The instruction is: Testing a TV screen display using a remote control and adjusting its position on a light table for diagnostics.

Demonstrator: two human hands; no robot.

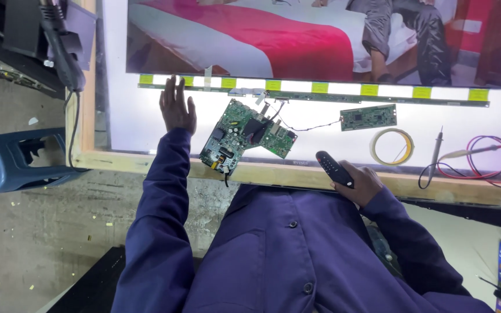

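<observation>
Item: slim black plastic remote control [334, 169], held over the front wooden edge of the lit white panel bench [146, 116]. Right hand [362, 183] is wrapped round its lower half, fingers curled shut. Judged light, rigid, smooth-cased and liable to slip; best gripped along the long sides, thumb on top.

Left hand [177, 107]: flat on the panel, fingers spread, holding nothing, near the strip of yellow tape tabs [320, 87].

Nearby: green circuit boards with wiring [244, 134], looking fragile, edge-handling advised; smaller green board [368, 117]; roll of pale tape [391, 146]; probe with red and black leads [471, 157].
</observation>
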